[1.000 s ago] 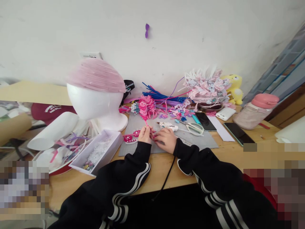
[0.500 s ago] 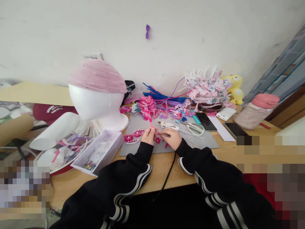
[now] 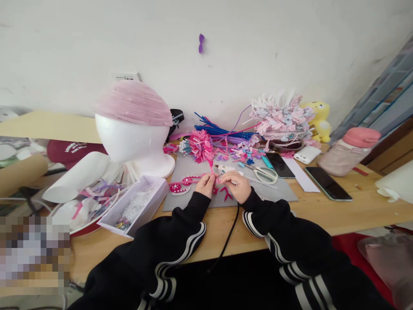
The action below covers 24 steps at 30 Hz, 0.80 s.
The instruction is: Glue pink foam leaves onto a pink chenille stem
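Left hand (image 3: pixel 205 186) pinching pink stem (image 3: pixel 211 167); right hand (image 3: pixel 237 186), hold unclear. White box (image 3: pixel 149 209): clear beads (image 3: pixel 134 204) inside.

1. The left hand (image 3: pixel 205 186) pinched a pink strand (image 3: pixel 211 167) that ran up to a pink bunch (image 3: pixel 201 145).
2. The right hand (image 3: pixel 237 185) had its fingers bent just beside the left; what they gripped was unclear.
3. Beyond it, partly covered, lay a glue gun (image 3: pixel 224 168), with scissors (image 3: pixel 266 174) to its right on a grey mat (image 3: pixel 284 193).
4. On the counter (image 3: pixel 222 241), a foam head (image 3: pixel 129 140) stood left behind a white box (image 3: pixel 148 211); a bottle (image 3: pixel 343 157) stood right.
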Available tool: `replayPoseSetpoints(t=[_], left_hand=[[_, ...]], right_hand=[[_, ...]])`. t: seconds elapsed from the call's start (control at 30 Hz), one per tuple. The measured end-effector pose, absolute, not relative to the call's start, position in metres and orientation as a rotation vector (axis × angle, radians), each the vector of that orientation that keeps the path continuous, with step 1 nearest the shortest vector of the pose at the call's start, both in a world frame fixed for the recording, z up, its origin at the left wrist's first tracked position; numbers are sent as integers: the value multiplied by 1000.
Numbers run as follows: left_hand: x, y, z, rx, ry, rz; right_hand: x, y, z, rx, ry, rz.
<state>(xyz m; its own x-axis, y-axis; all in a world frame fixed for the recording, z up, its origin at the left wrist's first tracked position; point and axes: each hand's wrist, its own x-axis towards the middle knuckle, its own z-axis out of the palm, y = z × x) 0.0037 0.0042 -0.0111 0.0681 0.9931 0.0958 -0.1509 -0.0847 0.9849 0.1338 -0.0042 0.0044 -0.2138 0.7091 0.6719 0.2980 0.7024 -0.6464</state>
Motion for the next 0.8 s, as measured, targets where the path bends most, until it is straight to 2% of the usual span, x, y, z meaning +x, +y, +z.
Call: replayPoseSetpoints(t=[0.23,0.4,0.53,0.8], left_hand=[[1,7,-16,1239,959,1259],[3,6,-16,1137,803,1188],[6,0,-10,1107,666,1016],[7,-4,-8,1088,501,855]], right_hand=[[129,-9,5,-856,-1841,593],[131,-6,6,-1036,-1377,968],[135,1,8,-1000,-1057,1185],[135,-3,12,-918,-1044,1337]])
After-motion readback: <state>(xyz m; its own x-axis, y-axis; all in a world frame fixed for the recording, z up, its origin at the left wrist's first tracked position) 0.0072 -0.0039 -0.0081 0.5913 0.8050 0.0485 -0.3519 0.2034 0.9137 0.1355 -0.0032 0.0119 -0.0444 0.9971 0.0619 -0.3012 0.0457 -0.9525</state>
